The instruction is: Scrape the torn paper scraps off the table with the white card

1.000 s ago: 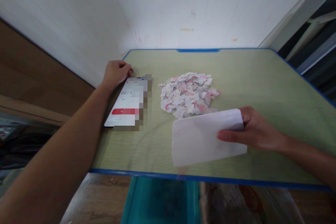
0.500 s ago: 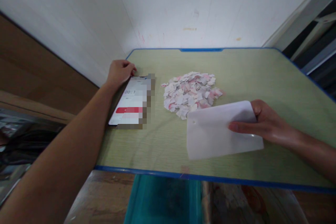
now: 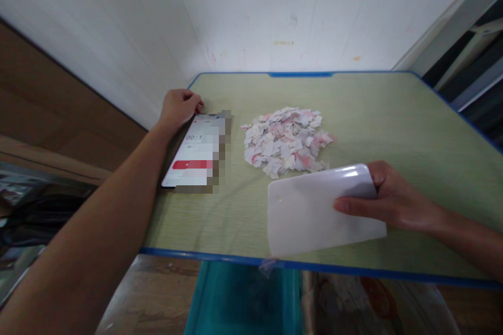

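White card (image 3: 304, 220) was gripped in your right hand (image 3: 387, 193) by its right end, thumb on the face, other fingers mostly hidden behind. It was over the table (image 3: 377, 115), just your side of the paper scraps (image 3: 285, 141). Your left hand (image 3: 181, 105) was loosely curled by the phone (image 3: 192, 154), couldn't tell if it held anything tbh.

Phone (image 3: 188, 154): just beside the left hand (image 3: 181, 106), on its near side.
Digits (image 3: 193, 137): "00:1" on the phone screen; the area further right is pixelated.
Red bar (image 3: 192, 164): on the screen, farther from the left hand than the digits; small white mark, illegible.
Small screen lines: above and below the digits, too blurred to read.
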